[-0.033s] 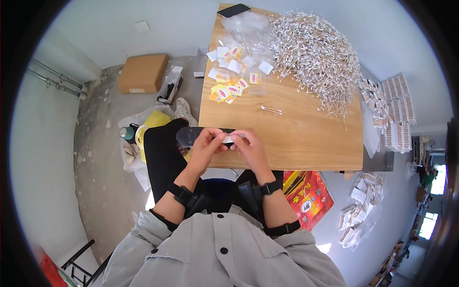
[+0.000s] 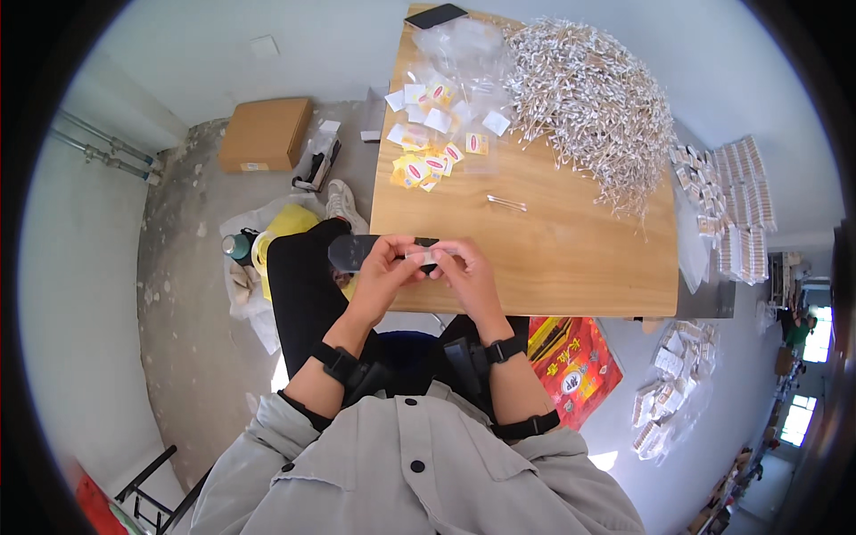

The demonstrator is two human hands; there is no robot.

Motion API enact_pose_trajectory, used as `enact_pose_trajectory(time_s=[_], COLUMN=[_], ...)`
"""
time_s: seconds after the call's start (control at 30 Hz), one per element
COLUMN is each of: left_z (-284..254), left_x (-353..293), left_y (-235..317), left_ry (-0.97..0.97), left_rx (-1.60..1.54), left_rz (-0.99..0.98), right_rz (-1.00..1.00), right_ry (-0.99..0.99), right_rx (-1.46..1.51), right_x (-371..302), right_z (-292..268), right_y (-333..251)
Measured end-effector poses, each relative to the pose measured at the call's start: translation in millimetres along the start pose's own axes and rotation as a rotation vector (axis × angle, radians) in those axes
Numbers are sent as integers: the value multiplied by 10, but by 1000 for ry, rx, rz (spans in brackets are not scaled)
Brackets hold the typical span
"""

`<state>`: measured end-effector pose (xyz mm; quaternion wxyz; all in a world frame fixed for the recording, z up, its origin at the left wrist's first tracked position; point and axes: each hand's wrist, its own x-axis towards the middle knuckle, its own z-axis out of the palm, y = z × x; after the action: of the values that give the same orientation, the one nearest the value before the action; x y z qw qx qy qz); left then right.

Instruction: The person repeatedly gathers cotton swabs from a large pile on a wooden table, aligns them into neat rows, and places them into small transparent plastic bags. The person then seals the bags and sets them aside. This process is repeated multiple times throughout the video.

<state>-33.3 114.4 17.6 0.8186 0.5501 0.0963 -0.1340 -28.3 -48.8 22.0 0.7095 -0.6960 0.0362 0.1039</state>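
My left hand (image 2: 383, 274) and my right hand (image 2: 470, 281) meet at the table's near edge, fingers closed in a pinch. Between their fingertips is a small clear plastic bag (image 2: 421, 255), partly hidden by the thumbs. Just beneath them lies a flat dark device (image 2: 349, 253), its left end past the table edge. Beyond my hands, a few loose cotton swabs (image 2: 506, 204) rest on the wood. Small yellow and white cards (image 2: 419, 171) are scattered at the table's left, below a heap of clear plastic bags (image 2: 459, 49).
A big pile of cotton swabs (image 2: 588, 107) covers the far right of the wooden table (image 2: 571, 259). Packed swab bundles (image 2: 744, 196) are stacked beyond its right side. A phone (image 2: 436, 16) lies at the far edge. On the floor are a cardboard box (image 2: 265, 134) and a red bag (image 2: 571, 374).
Both hands stay in nearly the same spot. The piece between my fingertips looked whiter before and now appears more see-through.
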Motion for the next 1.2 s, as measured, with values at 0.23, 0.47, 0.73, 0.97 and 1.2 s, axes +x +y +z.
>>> enact_pose_trajectory(time_s=[0.23,0.47,0.73,0.97,1.2], left_z=[-22,68,144,151,-209], left_x=[25,17,112,90,136], left_y=[21,-133,-380,-318,-72], left_ry=[-44,17,99,63,23], left_rx=[302,313,104,-29,349], left_rz=[196,136,170,56,105], right_rz=[-161,-43,13,-26,9], right_ry=[48,45,156,207,200], right_rx=[-37,107,254,181,201], right_x=[-94,-104,-9,33,69], right_z=[93,63,257,346,377], right_y=[-17,149,324,251,225])
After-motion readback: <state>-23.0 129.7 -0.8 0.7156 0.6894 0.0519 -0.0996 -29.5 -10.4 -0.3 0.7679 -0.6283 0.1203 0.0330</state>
